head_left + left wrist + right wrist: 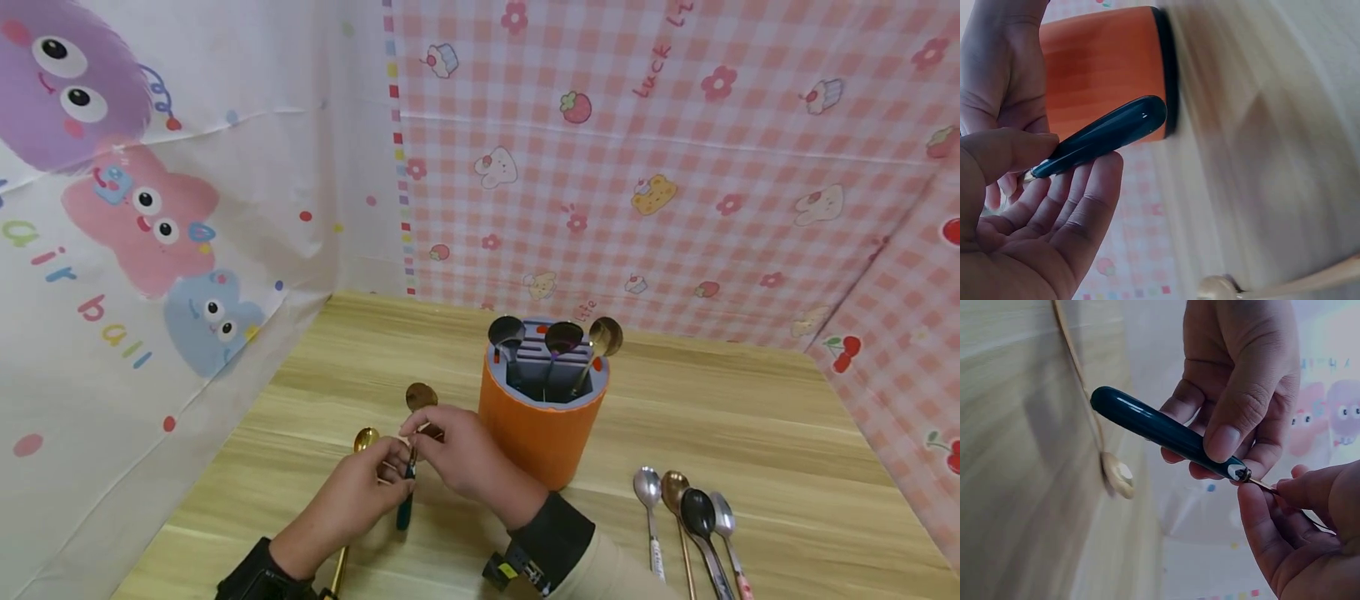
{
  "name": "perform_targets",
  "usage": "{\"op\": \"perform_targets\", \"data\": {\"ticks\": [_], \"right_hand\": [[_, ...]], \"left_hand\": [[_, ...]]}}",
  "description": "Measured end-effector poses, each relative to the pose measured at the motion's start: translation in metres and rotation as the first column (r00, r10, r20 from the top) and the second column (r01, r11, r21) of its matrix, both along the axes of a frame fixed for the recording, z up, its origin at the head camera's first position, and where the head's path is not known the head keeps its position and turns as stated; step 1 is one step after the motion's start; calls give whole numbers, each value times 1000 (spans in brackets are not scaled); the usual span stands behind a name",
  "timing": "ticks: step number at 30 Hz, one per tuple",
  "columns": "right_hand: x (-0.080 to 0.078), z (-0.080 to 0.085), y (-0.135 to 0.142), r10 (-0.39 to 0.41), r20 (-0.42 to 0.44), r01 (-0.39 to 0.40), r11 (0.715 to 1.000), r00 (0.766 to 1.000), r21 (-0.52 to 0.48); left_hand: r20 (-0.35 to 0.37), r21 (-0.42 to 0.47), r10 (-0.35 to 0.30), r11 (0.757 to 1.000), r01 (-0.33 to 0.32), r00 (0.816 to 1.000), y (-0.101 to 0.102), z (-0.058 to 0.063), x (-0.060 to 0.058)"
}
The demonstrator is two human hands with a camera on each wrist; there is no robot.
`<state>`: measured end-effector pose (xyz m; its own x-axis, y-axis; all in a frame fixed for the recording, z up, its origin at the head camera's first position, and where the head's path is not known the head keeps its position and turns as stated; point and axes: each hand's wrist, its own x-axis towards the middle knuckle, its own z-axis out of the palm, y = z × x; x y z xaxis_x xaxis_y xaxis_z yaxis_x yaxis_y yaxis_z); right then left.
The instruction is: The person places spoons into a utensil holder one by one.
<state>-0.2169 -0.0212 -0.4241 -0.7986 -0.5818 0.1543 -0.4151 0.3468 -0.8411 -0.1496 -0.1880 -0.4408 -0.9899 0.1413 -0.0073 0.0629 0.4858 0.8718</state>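
Both hands hold one spoon with a glossy dark green handle (pixel 1147 428) and a brownish-gold bowl (pixel 421 395). My left hand (pixel 348 498) pinches the handle close to its neck, thumb on one side and fingers on the other. Thumb and fingertips of my right hand (pixel 472 454) grip the thin metal neck (pixel 1263 485), just beyond the handle. The bowl points away from me, while the green end hangs toward me over the table. A gold spoon (pixel 365 438) lies on the table under the left hand, its middle hidden in the head view.
An orange cylindrical utensil holder (pixel 543 442) with a grey slotted top stands right of the hands. A black spoon (pixel 507 333), a dark purple spoon (pixel 564 338) and a gold-toned spoon (pixel 606 337) stand in it. Several spoons (pixel 698 512) lie at the right; patterned cloths (pixel 525 225) border the table.
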Motion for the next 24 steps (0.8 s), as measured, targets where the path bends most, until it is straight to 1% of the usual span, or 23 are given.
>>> {"op": "perform_targets", "data": {"ticks": [7, 14, 19, 24], "right_hand": [[4, 18, 9, 29, -32, -29, 1000, 999, 11], [5, 32, 17, 1, -104, 0, 1000, 995, 16], [7, 41, 23, -26, -135, 23, 999, 990, -30], [9, 53, 30, -40, -140, 30, 997, 989, -71]], "left_hand": [[-61, -10, -27, 1000, 27, 998, 6, 11, 1], [-90, 3, -37, 999, 37, 995, 12, 24, -1], [-146, -9, -55, 999, 54, 988, 17, 34, -3], [-181, -26, -56, 998, 52, 982, 23, 45, -4]]}}
